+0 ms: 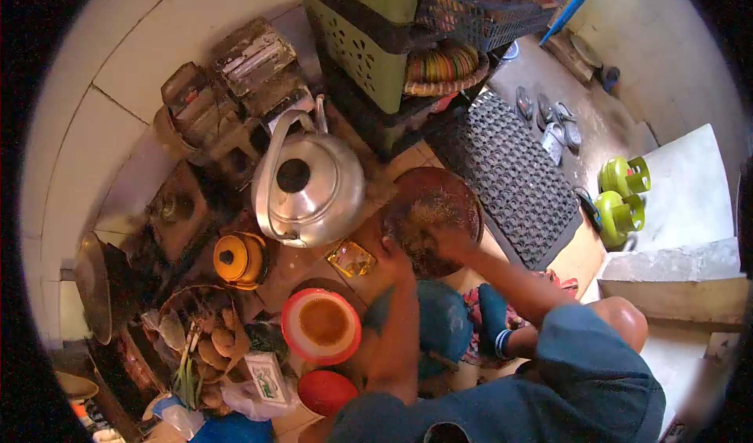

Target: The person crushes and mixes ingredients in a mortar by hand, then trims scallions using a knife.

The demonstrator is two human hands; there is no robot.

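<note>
A wide, dark reddish-brown round dish [476,200] sits in front of me, with crumbly brown matter spread inside. My left hand [396,256] is at its near left rim, closed against the edge. Over the near part of the dish, my right hand [451,243] is curled downward; whatever it grips is hidden and dim. Left of my left hand lies a small clear packet with yellow contents [351,259]. A large aluminium kettle [321,184] stands beyond it. Closer to me is a red-rimmed bowl [289,321] of brown liquid.
An orange lidded pot [235,259], a basket of root vegetables [212,353], a white-green box [267,378] and a red bowl [328,393] are at left. A teal basin [431,317] sits below my arms. Green gas cylinders [620,212], a black mat [518,176] and stacked crates [353,59] stand farther off.
</note>
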